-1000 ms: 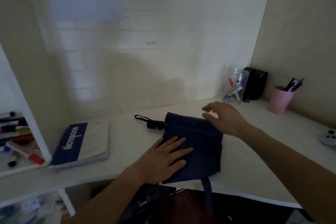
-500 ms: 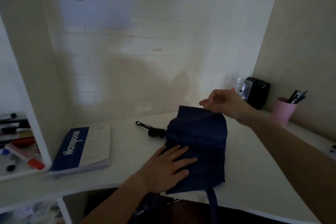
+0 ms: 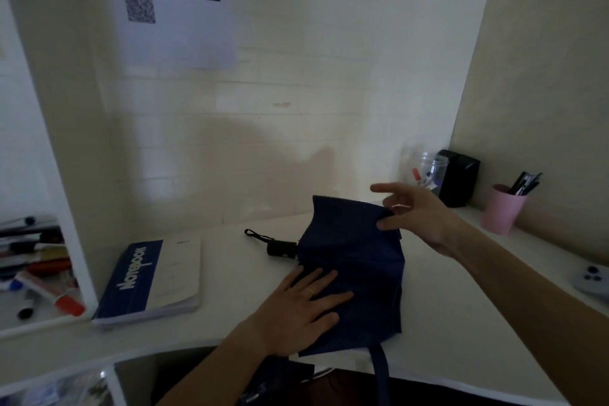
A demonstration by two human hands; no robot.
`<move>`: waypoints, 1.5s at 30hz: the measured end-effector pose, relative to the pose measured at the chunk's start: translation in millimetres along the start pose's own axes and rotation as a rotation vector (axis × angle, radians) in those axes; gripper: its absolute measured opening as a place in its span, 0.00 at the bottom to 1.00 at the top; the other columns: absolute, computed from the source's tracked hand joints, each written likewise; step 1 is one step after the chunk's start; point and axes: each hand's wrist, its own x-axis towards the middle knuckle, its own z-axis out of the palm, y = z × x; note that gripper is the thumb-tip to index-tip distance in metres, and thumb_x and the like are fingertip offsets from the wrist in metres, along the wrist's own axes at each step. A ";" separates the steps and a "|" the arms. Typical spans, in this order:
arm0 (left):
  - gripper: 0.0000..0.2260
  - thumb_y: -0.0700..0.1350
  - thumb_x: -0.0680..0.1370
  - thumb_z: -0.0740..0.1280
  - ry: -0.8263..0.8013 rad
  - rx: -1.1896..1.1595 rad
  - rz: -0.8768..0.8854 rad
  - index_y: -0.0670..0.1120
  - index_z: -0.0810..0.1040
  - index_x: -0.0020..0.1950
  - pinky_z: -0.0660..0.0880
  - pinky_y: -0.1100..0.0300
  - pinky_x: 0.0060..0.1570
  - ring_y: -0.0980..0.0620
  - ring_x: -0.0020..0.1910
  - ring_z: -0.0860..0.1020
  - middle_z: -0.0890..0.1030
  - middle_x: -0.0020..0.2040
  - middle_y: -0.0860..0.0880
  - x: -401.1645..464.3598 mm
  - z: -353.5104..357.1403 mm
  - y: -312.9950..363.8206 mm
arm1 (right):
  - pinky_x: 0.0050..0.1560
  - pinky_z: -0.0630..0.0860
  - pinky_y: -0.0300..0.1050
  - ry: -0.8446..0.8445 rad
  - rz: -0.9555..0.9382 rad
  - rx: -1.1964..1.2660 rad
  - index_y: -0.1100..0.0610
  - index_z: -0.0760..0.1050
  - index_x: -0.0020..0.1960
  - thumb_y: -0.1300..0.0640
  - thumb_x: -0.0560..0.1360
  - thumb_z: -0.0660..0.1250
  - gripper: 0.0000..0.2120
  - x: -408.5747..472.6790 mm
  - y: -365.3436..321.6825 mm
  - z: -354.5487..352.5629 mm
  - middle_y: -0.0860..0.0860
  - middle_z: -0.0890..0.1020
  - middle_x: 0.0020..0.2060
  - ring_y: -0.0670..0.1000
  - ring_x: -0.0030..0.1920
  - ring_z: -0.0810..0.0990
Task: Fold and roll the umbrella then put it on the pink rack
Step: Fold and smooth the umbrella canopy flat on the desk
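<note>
Fingers [image 3: 387,225] pinching umbrella [image 3: 356,260] flap, left hand [image 3: 296,310] pressing

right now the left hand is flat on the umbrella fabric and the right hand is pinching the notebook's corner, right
Not quite. In the head view the left hand does lie flat on the umbrella, but the right hand pinches the umbrella fabric's far corner, not the notebook, which lies untouched.

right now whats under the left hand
The left hand lies flat on the navy umbrella canopy, pressing it onto the white desk. The folded ribs and shaft beneath the fabric are covered.
</note>
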 end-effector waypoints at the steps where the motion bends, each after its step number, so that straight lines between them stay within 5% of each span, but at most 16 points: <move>1: 0.24 0.65 0.82 0.39 0.029 0.003 0.002 0.69 0.50 0.79 0.34 0.49 0.77 0.53 0.82 0.43 0.46 0.83 0.56 -1.0 1.4 0.0 | 0.52 0.81 0.46 0.002 -0.052 0.003 0.51 0.78 0.65 0.76 0.64 0.76 0.35 -9.9 -0.7 0.7 0.53 0.80 0.51 0.50 0.46 0.82; 5: 0.23 0.63 0.85 0.46 0.210 0.006 0.041 0.63 0.62 0.79 0.54 0.46 0.78 0.45 0.79 0.57 0.58 0.82 0.48 -5.0 5.7 -1.4 | 0.45 0.80 0.33 0.015 -0.187 -0.232 0.51 0.77 0.64 0.78 0.64 0.73 0.34 -54.2 21.2 22.8 0.45 0.80 0.55 0.41 0.42 0.82; 8: 0.22 0.62 0.84 0.54 0.346 -0.001 0.039 0.58 0.70 0.76 0.68 0.53 0.70 0.46 0.69 0.68 0.68 0.72 0.44 -8.2 2.3 0.6 | 0.47 0.74 0.26 0.061 -0.298 -0.451 0.45 0.80 0.56 0.73 0.65 0.73 0.28 -80.5 52.1 46.6 0.37 0.82 0.47 0.34 0.47 0.80; 11: 0.19 0.59 0.82 0.59 0.454 -0.107 -0.048 0.52 0.78 0.67 0.72 0.53 0.65 0.51 0.62 0.72 0.76 0.64 0.49 -14.5 0.4 -2.1 | 0.44 0.75 0.37 0.104 -0.425 -0.674 0.41 0.82 0.47 0.70 0.63 0.74 0.25 -93.5 80.5 63.3 0.35 0.78 0.38 0.42 0.43 0.76; 14: 0.20 0.56 0.83 0.57 0.571 -0.356 -0.256 0.46 0.85 0.54 0.73 0.54 0.60 0.55 0.56 0.73 0.82 0.54 0.51 -16.4 -9.9 2.8 | 0.45 0.74 0.37 0.104 -0.525 -0.733 0.42 0.82 0.41 0.64 0.64 0.78 0.17 -101.0 91.3 71.5 0.36 0.77 0.40 0.44 0.44 0.74; 17: 0.31 0.66 0.81 0.52 0.550 -0.839 -0.575 0.43 0.81 0.41 0.74 0.54 0.51 0.48 0.46 0.79 0.83 0.42 0.46 -7.2 -30.5 17.3 | 0.47 0.71 0.35 0.084 -0.623 -0.755 0.44 0.82 0.40 0.61 0.66 0.78 0.13 -103.0 98.7 77.5 0.39 0.78 0.43 0.45 0.45 0.75; 19: 0.31 0.71 0.77 0.54 0.451 -0.693 -0.609 0.45 0.75 0.37 0.75 0.54 0.45 0.51 0.38 0.80 0.82 0.36 0.49 -0.1 -31.8 19.1 | 0.48 0.71 0.36 0.072 -0.667 -0.786 0.45 0.81 0.45 0.61 0.68 0.76 0.12 -103.1 102.1 80.0 0.40 0.80 0.45 0.44 0.46 0.75; 21: 0.22 0.66 0.77 0.63 0.384 -0.552 -0.597 0.47 0.78 0.42 0.78 0.53 0.45 0.54 0.39 0.80 0.83 0.39 0.53 3.7 -25.2 16.2 | 0.52 0.73 0.38 0.134 -0.612 -0.767 0.46 0.80 0.52 0.59 0.67 0.76 0.15 -103.4 103.6 79.7 0.41 0.79 0.50 0.45 0.50 0.75; 24: 0.09 0.54 0.81 0.66 0.358 -0.754 -0.570 0.49 0.81 0.52 0.79 0.58 0.50 0.55 0.47 0.81 0.84 0.49 0.53 6.9 -17.8 11.3 | 0.59 0.71 0.40 0.320 -0.388 -0.726 0.49 0.77 0.62 0.58 0.65 0.76 0.26 -102.0 107.8 71.3 0.44 0.77 0.59 0.48 0.58 0.71; 28: 0.06 0.51 0.83 0.64 0.355 -0.942 -0.462 0.53 0.80 0.55 0.78 0.55 0.59 0.56 0.55 0.80 0.83 0.56 0.54 6.9 -22.8 10.4 | 0.55 0.72 0.39 0.341 -0.307 -0.657 0.48 0.82 0.52 0.65 0.68 0.75 0.17 -94.5 119.9 64.2 0.45 0.79 0.57 0.49 0.56 0.75; 30: 0.05 0.52 0.83 0.64 0.355 -0.823 -0.439 0.53 0.78 0.53 0.65 0.52 0.75 0.59 0.61 0.71 0.76 0.56 0.64 8.2 -24.6 9.3 | 0.53 0.69 0.33 0.355 -0.315 -0.617 0.48 0.82 0.48 0.64 0.70 0.75 0.13 -92.6 120.0 61.9 0.43 0.80 0.55 0.47 0.54 0.77; 32: 0.01 0.52 0.83 0.64 0.339 -0.669 -0.446 0.58 0.73 0.53 0.44 0.60 0.76 0.70 0.62 0.55 0.63 0.56 0.72 12.4 -27.6 9.2 | 0.51 0.68 0.28 0.371 -0.345 -0.556 0.47 0.81 0.48 0.64 0.71 0.75 0.13 -91.2 115.6 59.3 0.39 0.80 0.54 0.42 0.51 0.77; 34: 0.03 0.53 0.81 0.67 0.304 -0.728 -0.506 0.55 0.77 0.52 0.43 0.59 0.75 0.65 0.69 0.53 0.66 0.60 0.66 21.6 -24.3 3.0 | 0.46 0.70 0.25 0.362 -0.362 -0.434 0.48 0.80 0.48 0.67 0.72 0.73 0.14 -91.5 109.0 58.0 0.37 0.81 0.53 0.41 0.47 0.79; 36: 0.16 0.57 0.74 0.69 0.326 -0.945 -0.594 0.48 0.83 0.52 0.53 0.50 0.77 0.52 0.73 0.65 0.74 0.60 0.60 27.0 -30.3 2.1 | 0.42 0.73 0.28 0.313 -0.351 -0.333 0.48 0.79 0.49 0.69 0.74 0.71 0.15 -91.7 106.5 59.0 0.36 0.82 0.50 0.42 0.46 0.81; 40: 0.23 0.68 0.72 0.65 0.392 -1.021 -0.634 0.48 0.81 0.44 0.75 0.47 0.62 0.49 0.53 0.81 0.83 0.50 0.48 35.7 -21.7 -4.8 | 0.46 0.80 0.40 0.328 -0.215 -0.137 0.47 0.76 0.49 0.66 0.74 0.73 0.14 -90.0 106.0 65.1 0.42 0.82 0.49 0.46 0.44 0.83; 45: 0.20 0.57 0.82 0.65 0.593 -0.986 -0.606 0.42 0.72 0.38 0.68 0.56 0.38 0.52 0.36 0.74 0.76 0.36 0.49 30.8 -25.9 7.5 | 0.46 0.81 0.46 0.557 0.209 0.131 0.52 0.66 0.58 0.47 0.69 0.78 0.27 -77.6 91.2 79.5 0.50 0.70 0.58 0.54 0.45 0.82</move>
